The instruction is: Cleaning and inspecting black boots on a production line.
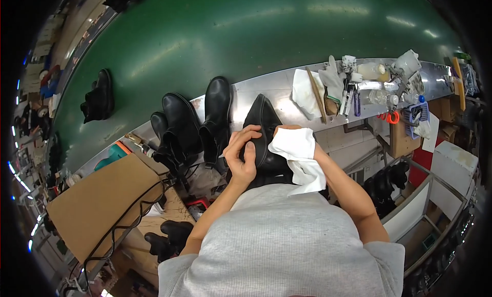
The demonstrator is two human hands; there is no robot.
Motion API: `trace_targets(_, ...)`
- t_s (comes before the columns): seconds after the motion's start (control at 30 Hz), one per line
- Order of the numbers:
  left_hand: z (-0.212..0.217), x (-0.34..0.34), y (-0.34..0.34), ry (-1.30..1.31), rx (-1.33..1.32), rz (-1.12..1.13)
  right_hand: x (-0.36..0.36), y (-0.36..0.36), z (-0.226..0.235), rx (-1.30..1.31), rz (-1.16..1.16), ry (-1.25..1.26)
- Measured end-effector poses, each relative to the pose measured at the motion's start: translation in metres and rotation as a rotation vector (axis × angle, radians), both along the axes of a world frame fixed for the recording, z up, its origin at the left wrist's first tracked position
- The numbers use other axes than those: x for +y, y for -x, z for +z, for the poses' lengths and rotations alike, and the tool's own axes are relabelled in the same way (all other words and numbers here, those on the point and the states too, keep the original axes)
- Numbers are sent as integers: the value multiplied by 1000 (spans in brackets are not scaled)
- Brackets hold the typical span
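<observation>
A black leather boot [260, 117] with a pointed toe lies in front of my body, its toe toward the bench's far side. Curled against its left side is my left hand [241, 152], closed, fingertips on the leather and thumb bent up. My right hand [316, 149] grips a white cloth [293, 144] at the boot's right side; the cloth covers most of its fingers and one end hangs toward my grey shirt. To the left stand another black boot [217, 104] and a pair member [179, 117] beside it, toes pointing away.
Beyond the metal ledge [279, 89] runs a wide green belt surface [246, 35], carrying a black boot [100, 97] at left. Brushes, bottles and a white rag [306, 94] crowd the ledge at right. A cardboard box [102, 204] with black cables sits near left; a metal-framed rack [410, 210] stands right.
</observation>
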State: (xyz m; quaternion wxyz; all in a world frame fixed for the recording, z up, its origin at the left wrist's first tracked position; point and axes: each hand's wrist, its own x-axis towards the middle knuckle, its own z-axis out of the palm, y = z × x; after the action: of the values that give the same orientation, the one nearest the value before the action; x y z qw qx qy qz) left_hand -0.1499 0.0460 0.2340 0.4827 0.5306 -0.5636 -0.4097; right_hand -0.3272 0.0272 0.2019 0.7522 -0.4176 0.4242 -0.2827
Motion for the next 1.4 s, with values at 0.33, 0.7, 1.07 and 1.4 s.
trace_targets(0.33,1,-5,5,30,13,16,-1,8,8,80,21,-134)
trace_targets(0.7,0,-3,2,1,1,-1,0,0,17,-18,16,-68)
trace_targets(1.07,1,-4,5,13,21,22,-3,8,-2,189,14,175)
trace_targets(1.4,-3,0,8,14,2,30,11,10,3,-46,-149,-182)
